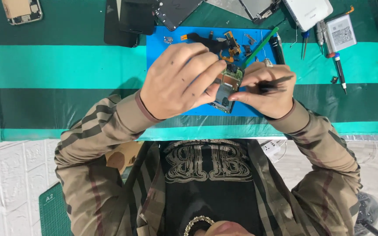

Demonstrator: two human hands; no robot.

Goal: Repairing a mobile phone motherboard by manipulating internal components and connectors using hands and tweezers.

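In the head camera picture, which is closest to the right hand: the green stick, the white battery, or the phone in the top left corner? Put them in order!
From the right hand:
1. Green stick: just above it, on the blue mat.
2. White battery: farther up, toward the right edge.
3. Phone: far across the table, top left corner.

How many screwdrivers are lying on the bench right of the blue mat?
2, as far as I can tell: a small blue-tipped screwdriver just right of the blue mat, and a longer black-shafted screwdriver farther right, below the white battery. Others may lie hidden among the clutter.
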